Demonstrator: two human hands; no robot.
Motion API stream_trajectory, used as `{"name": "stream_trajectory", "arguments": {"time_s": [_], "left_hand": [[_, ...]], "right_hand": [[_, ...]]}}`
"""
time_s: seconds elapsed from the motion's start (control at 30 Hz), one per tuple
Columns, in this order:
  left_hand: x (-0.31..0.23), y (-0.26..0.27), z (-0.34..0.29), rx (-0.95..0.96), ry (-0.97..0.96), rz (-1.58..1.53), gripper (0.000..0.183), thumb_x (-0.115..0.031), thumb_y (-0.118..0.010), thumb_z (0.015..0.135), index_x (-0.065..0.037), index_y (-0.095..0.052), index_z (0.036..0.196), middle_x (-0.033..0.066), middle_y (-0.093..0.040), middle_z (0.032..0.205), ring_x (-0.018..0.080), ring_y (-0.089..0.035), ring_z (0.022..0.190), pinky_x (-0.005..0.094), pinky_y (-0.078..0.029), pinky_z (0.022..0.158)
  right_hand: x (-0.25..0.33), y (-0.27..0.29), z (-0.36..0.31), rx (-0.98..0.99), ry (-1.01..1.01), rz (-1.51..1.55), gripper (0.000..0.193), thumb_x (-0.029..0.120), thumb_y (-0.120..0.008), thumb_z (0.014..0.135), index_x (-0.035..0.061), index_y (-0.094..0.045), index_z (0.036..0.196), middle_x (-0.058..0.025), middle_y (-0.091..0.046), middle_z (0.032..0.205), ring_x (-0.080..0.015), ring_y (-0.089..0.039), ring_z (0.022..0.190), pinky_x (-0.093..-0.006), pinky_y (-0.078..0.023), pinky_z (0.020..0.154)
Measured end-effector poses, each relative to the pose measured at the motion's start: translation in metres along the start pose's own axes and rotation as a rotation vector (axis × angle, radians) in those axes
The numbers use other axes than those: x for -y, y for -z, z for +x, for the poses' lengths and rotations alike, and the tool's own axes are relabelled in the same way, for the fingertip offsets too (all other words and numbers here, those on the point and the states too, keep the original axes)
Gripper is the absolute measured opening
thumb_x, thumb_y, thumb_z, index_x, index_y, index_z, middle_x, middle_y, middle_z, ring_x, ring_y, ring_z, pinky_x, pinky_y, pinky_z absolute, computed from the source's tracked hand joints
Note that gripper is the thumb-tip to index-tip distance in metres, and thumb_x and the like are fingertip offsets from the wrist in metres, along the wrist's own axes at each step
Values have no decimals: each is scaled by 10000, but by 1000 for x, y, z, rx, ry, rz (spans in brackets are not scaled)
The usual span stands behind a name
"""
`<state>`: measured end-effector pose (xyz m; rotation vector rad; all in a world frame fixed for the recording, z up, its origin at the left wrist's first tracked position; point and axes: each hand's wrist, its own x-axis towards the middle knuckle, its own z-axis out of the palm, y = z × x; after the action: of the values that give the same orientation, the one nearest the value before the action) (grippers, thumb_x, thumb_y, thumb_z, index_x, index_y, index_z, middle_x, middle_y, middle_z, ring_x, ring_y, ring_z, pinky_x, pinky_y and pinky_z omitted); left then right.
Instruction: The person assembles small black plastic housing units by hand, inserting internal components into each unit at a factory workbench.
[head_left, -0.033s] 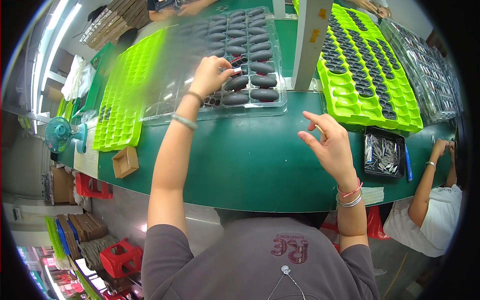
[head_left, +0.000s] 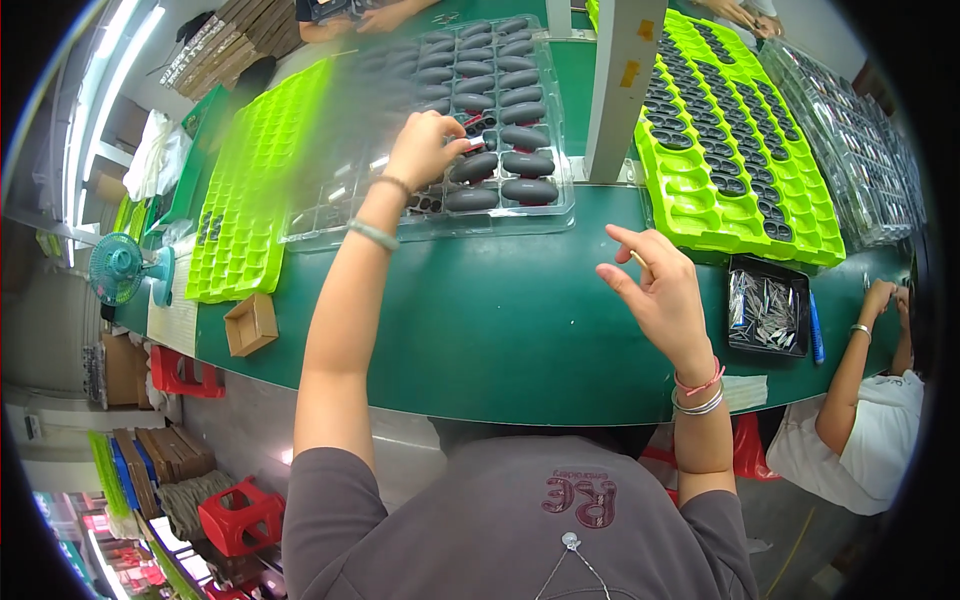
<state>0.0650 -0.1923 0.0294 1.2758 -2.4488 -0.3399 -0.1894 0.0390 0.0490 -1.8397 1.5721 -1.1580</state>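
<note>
- My left hand (head_left: pixel 425 150): thumb and forefinger pinch a small red-and-silver piece (head_left: pixel 476 144) at their tips, over the clear tray (head_left: pixel 520 218) of dark oval cases (head_left: pixel 472 199).
- My right hand (head_left: pixel 655 285): curled fingers hold a thin tan stick (head_left: pixel 640 260); thumb and forefinger stand apart.
- Surface: green table (head_left: pixel 490 320); a lime tray (head_left: pixel 668 215) and black box (head_left: pixel 765 347) lie rightward.
- Moving room: tabletop between my hands, bounded by the grey post (head_left: pixel 617 90) and curved near edge.

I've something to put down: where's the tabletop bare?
Widest: green tabletop between left forearm and right hand, in front of the clear tray. Smaller: between that forearm and the cardboard box. Crowded: right of that hand, with black parts box, blue object and lime tray.
</note>
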Motion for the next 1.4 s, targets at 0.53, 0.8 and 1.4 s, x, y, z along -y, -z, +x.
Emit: {"name": "stream_trajectory", "arguments": {"time_s": [0.53, 0.8, 1.4], "left_hand": [[-31, 25, -10, -67, 135, -681, 212, -117, -683, 784, 28, -638, 932, 75, -663, 844, 110, -609, 747, 256, -493, 632], [-166, -6, -61, -255, -60, -669, 140, -50, -673, 759, 13, -621, 872, 64, -649, 782, 113, -626, 625, 236, -507, 592], [-257, -123, 72, -126, -430, -73, 129, -204, -666, 720, -97, -683, 790, 113, -598, 887, 298, -507, 923, 376, -468, 798]], "right_hand": [[-9, 15, 0, -35, -171, 285, 312, 119, -677, 791, 21, -613, 1081, -5, -558, 755, -39, -333, 487, -206, -313, 469], [-13, 1, 0, -157, -134, 419, 288, 110, -641, 827, -15, -607, 1084, -28, -629, 824, -18, -474, 620, -187, -409, 564], [-50, 97, 0, -809, -37, 1353, 80, 168, -615, 869, 102, -569, 874, -15, -616, 769, -20, -274, 396, -179, -188, 362]]}}
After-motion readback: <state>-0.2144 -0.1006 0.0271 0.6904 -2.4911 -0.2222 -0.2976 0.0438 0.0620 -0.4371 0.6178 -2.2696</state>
